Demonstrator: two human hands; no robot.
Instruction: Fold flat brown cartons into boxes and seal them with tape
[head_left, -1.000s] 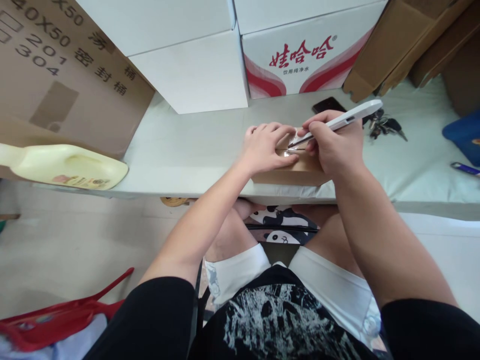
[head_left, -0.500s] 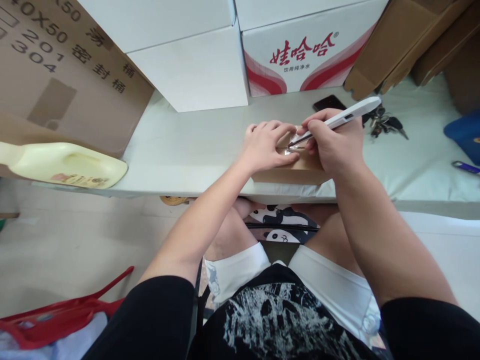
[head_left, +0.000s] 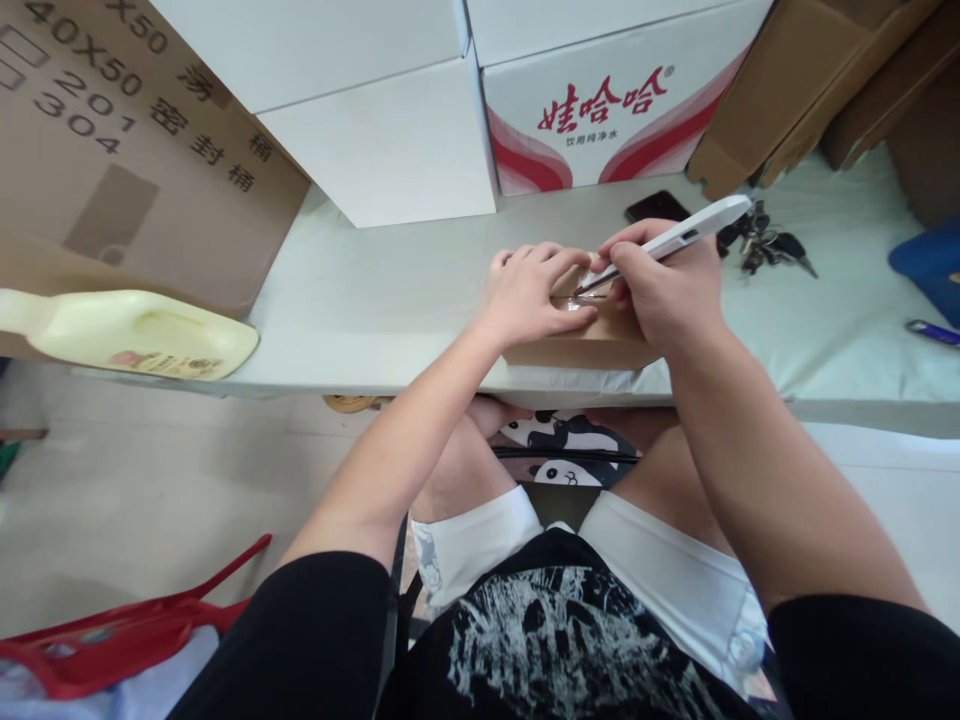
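Left hand (head_left: 529,293) and right hand (head_left: 671,285) meet over a small brown cardboard box (head_left: 581,352). The left one lies on top of the box, its thumb spread well away from the index finger, leaving a wide gap in which the seam shows. The right one grips a white utility knife (head_left: 694,228) like a pen, fingers drawn narrow about the handle, the tip at the seam between the left thumb and index finger.

A table (head_left: 375,290) under a pale cloth runs across the view. At its left end rises a big brown carton (head_left: 150,210) printed "40X50", "201" and "304". Along the back are a plain white box (head_left: 390,150) and, just beside it, a white carton with red Chinese lettering (head_left: 607,125); brown cardboard cartons (head_left: 765,90) lean to the right of these. A pale yellow bottle (head_left: 150,335) is at the left front edge, though I cannot tell whether it stands or lies. The small box sits at the front edge, before the person's knees. Near the right edge is a blue object (head_left: 930,268), cut off by the frame. Behind the right hand lies a black phone (head_left: 656,206), with a bunch of keys (head_left: 769,250) to its right. A slim purple item (head_left: 934,332) lies near the blue object.
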